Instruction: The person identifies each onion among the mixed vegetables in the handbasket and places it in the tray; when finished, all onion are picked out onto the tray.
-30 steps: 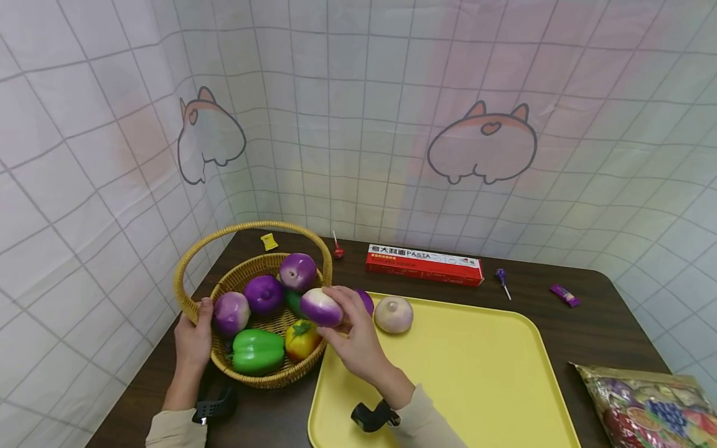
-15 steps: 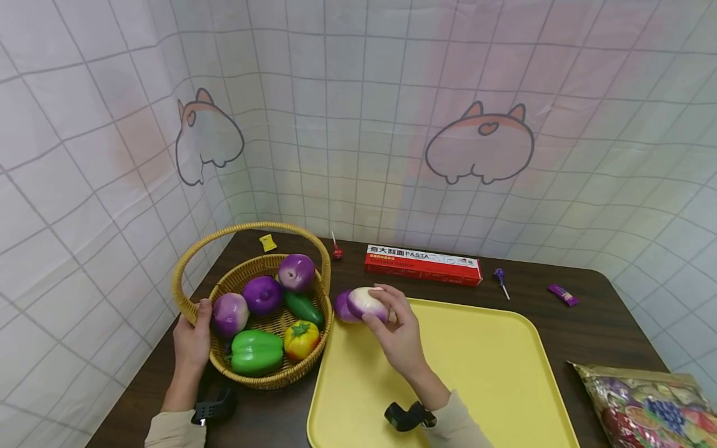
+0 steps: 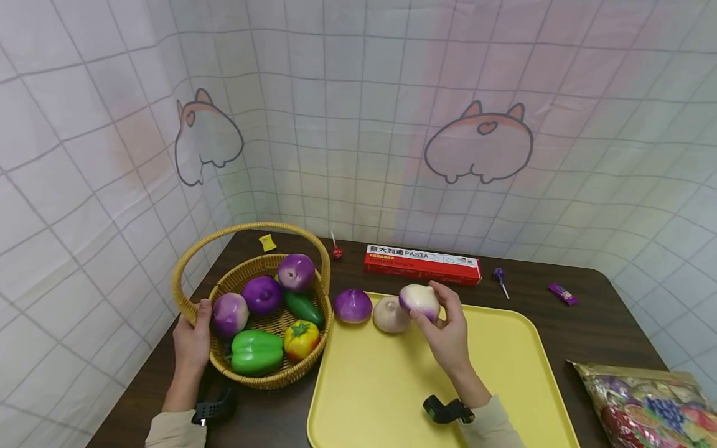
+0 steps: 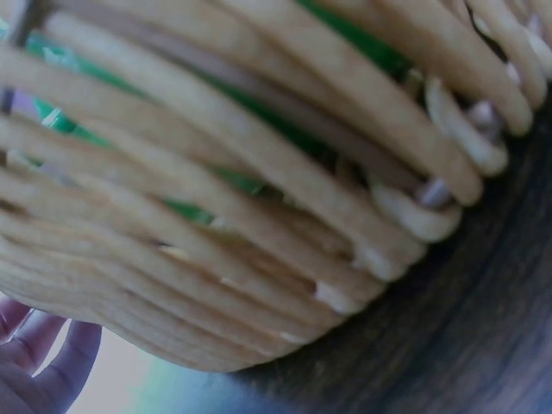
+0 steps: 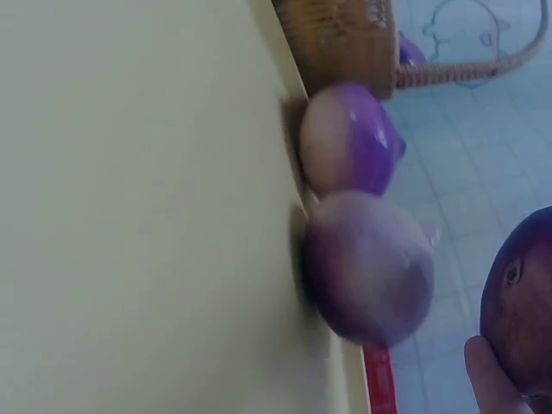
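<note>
Moved: since half a second ago the right hand [image 3: 445, 333] has carried its purple-and-white toy onion [image 3: 419, 299] rightward from beside the basket to above the far edge of the yellow plastic tray [image 3: 493, 379]; the basket and the left hand have not shifted
Left hand: the left hand [image 3: 193, 339] grips the near left rim of the woven wicker basket [image 3: 185, 274], thumb over the rim, fingers curled outside it
Basket: it stands at the left edge of the dark tabletop [image 3: 594, 323] and holds three purple onions, a green pepper [image 3: 257, 351], a small green cucumber and a yellow-red tomato [image 3: 301, 339]
On the tray: a purple toy onion [image 3: 353, 306] lies at the far left corner, a pale onion [image 3: 390, 314] just beside it
Right hand: fingers and thumb curl round the held onion, which hangs just right of the pale one, close to it; whether they touch I cannot tell
Doing it well: I judge the held onion should come down clear of the pale one, so neither rolls, and be let go only once it rests on the tray
Far edge: a red pasta box [image 3: 422, 264], lollipops and a purple sweet
Near right corner: a printed snack bag [image 3: 644, 404]
Views: the left wrist shows only wicker weave [image 4: 259, 190] and fingertips [image 4: 52, 371]; the right wrist shows the two tray onions touching [image 5: 366, 267], with the held one [image 5: 522, 310] off the tray
</note>
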`<state>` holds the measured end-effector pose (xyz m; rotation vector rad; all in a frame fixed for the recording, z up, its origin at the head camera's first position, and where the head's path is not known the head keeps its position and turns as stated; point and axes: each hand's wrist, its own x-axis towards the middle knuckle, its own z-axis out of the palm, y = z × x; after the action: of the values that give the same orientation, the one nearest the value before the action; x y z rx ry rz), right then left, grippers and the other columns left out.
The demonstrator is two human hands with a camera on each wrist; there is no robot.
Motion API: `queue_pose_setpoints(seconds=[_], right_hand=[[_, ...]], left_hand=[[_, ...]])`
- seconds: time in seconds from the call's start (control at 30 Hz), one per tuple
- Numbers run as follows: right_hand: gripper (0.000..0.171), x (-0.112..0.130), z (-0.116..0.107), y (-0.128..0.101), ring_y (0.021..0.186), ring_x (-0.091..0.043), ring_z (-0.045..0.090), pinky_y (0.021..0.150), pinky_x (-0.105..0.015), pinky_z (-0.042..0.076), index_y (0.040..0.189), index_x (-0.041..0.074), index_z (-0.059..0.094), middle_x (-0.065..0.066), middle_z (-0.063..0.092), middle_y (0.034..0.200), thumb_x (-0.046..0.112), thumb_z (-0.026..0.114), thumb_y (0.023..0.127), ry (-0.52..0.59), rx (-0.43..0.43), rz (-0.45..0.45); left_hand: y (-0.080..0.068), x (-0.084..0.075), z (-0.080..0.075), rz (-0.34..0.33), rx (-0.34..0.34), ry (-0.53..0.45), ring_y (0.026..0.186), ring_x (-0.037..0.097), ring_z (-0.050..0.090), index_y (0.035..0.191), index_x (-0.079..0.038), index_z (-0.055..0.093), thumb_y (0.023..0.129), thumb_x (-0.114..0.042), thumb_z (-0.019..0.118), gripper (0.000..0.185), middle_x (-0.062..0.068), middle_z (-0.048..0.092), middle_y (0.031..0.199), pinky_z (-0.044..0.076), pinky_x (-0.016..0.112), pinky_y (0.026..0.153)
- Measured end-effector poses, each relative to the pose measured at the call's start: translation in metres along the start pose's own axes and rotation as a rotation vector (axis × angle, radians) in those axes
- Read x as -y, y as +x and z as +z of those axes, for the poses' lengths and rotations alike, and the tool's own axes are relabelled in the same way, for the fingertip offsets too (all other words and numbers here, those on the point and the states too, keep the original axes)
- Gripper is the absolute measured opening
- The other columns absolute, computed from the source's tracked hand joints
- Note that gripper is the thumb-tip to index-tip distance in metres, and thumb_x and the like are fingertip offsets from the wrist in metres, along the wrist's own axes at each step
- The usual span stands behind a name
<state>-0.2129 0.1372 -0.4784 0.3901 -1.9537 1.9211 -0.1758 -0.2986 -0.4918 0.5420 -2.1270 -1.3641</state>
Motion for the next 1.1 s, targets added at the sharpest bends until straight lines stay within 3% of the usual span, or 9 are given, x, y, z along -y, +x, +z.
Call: queue_pose_setpoints(seconds=[0.2,0.47,0.7,0.8,0.97,1.1], right_hand=[[0.059,-0.008,-0.019,0.006,0.118,-0.024,0.044,0.080,-0.016,0.050,0.136,-0.004,0.048,-0.018,0.040,0.138,-0.007,0.073,0.082,-0.069,-0.080,0.036],[0.065,-0.021,-0.035,0.009,0.113,-0.017,0.044,0.079,-0.011,0.047,0.139,-0.001,0.041,-0.015,0.044,0.137,-0.002,0.074,0.083,-0.108,-0.213,0.194],[0.073,-0.023,-0.039,0.010,0.116,-0.021,0.044,0.081,-0.009,0.040,0.141,0.003,0.037,-0.015,0.043,0.137,0.004,0.077,0.081,-0.181,-0.203,0.310],[0.076,-0.025,-0.039,0.009,0.119,-0.024,0.044,0.085,-0.015,0.040,0.143,0.003,0.036,-0.016,0.042,0.140,0.005,0.078,0.080,-0.229,-0.178,0.341],[0.079,-0.027,-0.037,0.008,0.123,-0.032,0.040,0.097,-0.037,0.035,0.144,0.000,0.035,-0.022,0.036,0.142,0.002,0.078,0.077,-0.298,-0.147,0.337],[0.083,-0.027,-0.037,0.009,0.123,-0.035,0.039,0.099,-0.044,0.033,0.145,0.000,0.032,-0.024,0.032,0.141,0.000,0.077,0.075,-0.333,-0.112,0.361]], left_hand=[[0.000,0.000,-0.001,0.007,-0.007,0.012,0.076,0.013,0.044,0.096,-0.004,0.056,0.101,-0.040,0.049,0.037,0.003,0.049,0.082,0.035,0.026,0.071],[0.000,0.001,0.000,0.015,-0.014,0.014,0.074,0.013,0.044,0.091,-0.005,0.054,0.100,-0.040,0.050,0.037,0.004,0.048,0.079,0.035,0.024,0.068],[0.001,0.001,-0.001,0.006,-0.019,0.011,0.075,0.014,0.044,0.091,-0.006,0.054,0.100,-0.042,0.051,0.037,0.006,0.048,0.080,0.035,0.026,0.070],[0.001,0.000,-0.001,0.005,-0.009,0.017,0.076,0.014,0.044,0.093,-0.005,0.055,0.100,-0.041,0.050,0.037,0.005,0.049,0.081,0.035,0.027,0.071],[0.001,-0.001,-0.001,0.011,0.002,0.019,0.077,0.014,0.044,0.097,-0.003,0.057,0.101,-0.040,0.049,0.038,0.003,0.050,0.082,0.035,0.029,0.072],[0.000,-0.001,-0.002,0.007,0.003,0.012,0.078,0.013,0.044,0.098,-0.003,0.058,0.101,-0.040,0.050,0.038,0.003,0.050,0.083,0.035,0.030,0.074]])
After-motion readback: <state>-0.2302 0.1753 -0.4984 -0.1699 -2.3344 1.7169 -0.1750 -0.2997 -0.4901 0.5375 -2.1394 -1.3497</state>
